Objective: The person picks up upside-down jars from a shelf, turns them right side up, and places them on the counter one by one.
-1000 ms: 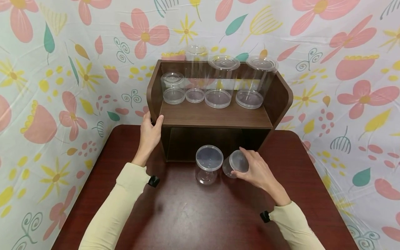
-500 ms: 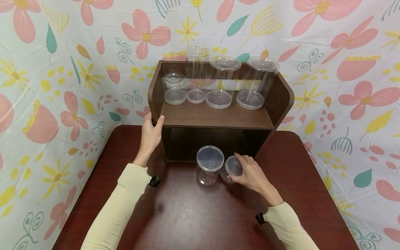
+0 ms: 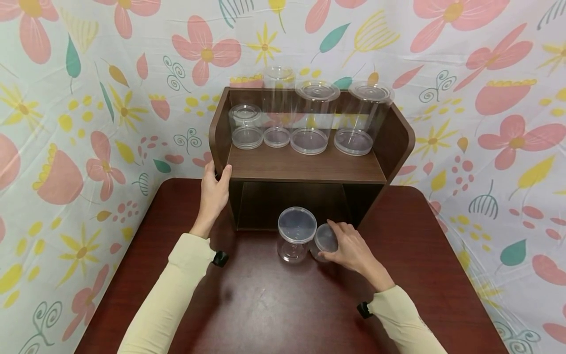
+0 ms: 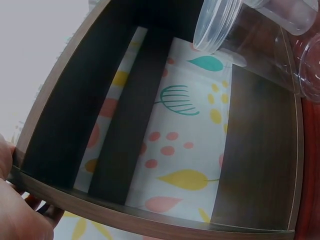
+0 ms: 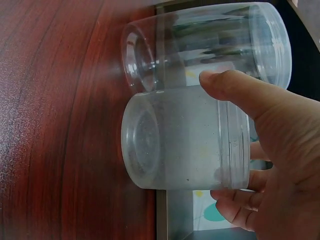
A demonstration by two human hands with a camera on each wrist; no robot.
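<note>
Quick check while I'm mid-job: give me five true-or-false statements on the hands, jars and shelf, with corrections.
1. The left hand grips the side of the shelf. True.
2. Four jars stand on its upper board. True.
3. The right hand holds nothing. False: it holds the shorter front jar.
4. The taller front jar stands in the lower compartment. False: it stands on the table, before the shelf.
5. In the head view, the shorter front jar is right of the taller front jar. True.
</note>
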